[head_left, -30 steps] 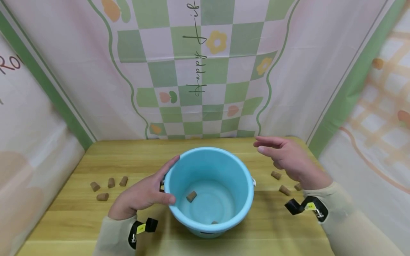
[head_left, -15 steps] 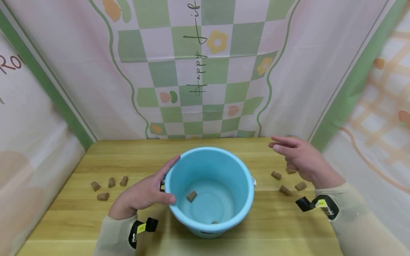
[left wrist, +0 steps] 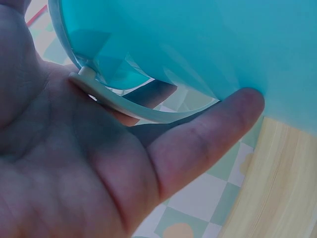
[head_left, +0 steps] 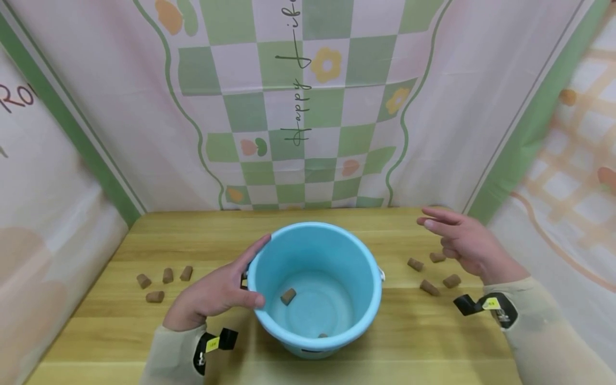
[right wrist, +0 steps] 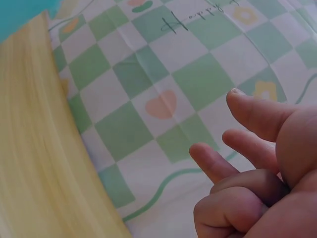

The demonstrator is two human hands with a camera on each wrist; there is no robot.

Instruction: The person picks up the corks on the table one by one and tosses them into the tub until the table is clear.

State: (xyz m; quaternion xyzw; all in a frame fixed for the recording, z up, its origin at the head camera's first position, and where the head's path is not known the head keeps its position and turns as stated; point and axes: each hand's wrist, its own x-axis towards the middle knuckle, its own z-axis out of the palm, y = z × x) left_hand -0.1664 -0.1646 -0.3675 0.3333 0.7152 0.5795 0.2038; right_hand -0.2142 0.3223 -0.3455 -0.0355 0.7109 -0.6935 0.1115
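A light blue bucket stands on the wooden table in the head view. My left hand holds its left side, with the thumb over the rim and the other fingers spread along the outside. In the left wrist view, the bucket's handle runs between that hand and the bucket wall. Inside the bucket lies a cork, and a second cork peeks out near the front wall. My right hand hovers above the table's right side, thumb and index extended, outer fingers bent, holding nothing. Several corks lie beneath and beside it.
On the left part of the table are several more corks. A printed cloth with green checks hangs behind the table's back edge. Cloth panels flank both sides.
My right hand has moved right, away from the bucket, uncovering more of the corks on that side. The left hand and the bucket have stayed in place.
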